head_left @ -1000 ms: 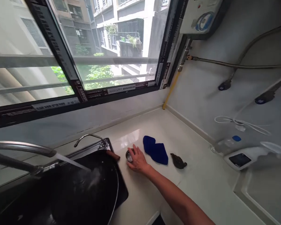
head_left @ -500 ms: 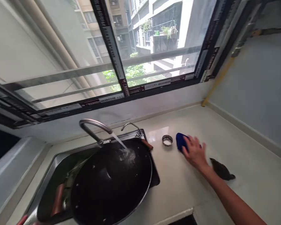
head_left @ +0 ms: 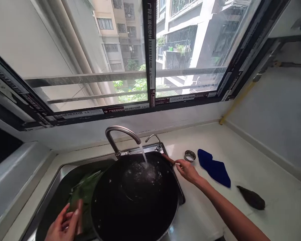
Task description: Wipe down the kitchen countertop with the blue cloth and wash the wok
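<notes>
Seen with the window at twelve o'clock and the pan as the dial, the black pan (head_left: 132,214) lies over the right part of the metal sink (head_left: 62,170), with water in it. The right hand (head_left: 187,170) is at about half past one, its fingers closed on the end of the brown handle (head_left: 167,158). The left hand (head_left: 65,224) is between eight and nine o'clock, beside the pan, fingers bent and blurred; whether it grips anything I cannot tell.

The large tap (head_left: 122,130) curves over from near twelve, and its water (head_left: 143,154) falls inside the far side of the pan, just past twelve. A thin small tap (head_left: 154,137) stands near half past twelve. Something green (head_left: 84,192) lies in the sink at nine.

On the pale counter (head_left: 198,201), a small round metal strainer (head_left: 190,155) sits at two, just beyond the right hand. The blue cloth (head_left: 213,167) lies between two and three, and a dark, pointed object (head_left: 252,197) at three.
</notes>
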The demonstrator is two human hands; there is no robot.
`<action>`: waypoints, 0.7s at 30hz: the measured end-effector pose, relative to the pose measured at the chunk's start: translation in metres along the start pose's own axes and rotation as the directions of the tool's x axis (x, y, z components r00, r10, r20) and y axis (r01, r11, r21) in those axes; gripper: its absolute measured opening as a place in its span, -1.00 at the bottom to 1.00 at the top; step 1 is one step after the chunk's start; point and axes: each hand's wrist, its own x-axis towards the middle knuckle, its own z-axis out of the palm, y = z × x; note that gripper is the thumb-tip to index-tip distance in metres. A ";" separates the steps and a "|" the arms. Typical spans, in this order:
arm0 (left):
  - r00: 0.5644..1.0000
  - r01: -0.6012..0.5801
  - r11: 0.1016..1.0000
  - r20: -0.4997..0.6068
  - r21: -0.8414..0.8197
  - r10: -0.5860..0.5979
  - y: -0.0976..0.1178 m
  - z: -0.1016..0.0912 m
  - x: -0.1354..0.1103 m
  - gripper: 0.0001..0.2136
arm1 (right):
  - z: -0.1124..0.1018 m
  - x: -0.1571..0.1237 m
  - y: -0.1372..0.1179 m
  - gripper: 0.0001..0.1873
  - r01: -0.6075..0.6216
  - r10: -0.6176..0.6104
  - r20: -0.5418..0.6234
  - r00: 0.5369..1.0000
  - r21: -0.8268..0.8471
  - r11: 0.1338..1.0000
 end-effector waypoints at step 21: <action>0.705 -0.599 0.732 0.648 0.324 0.290 0.220 0.162 0.111 -0.47 | -0.067 -0.154 0.183 -0.48 -0.708 0.429 -0.572 0.698 -0.468 0.528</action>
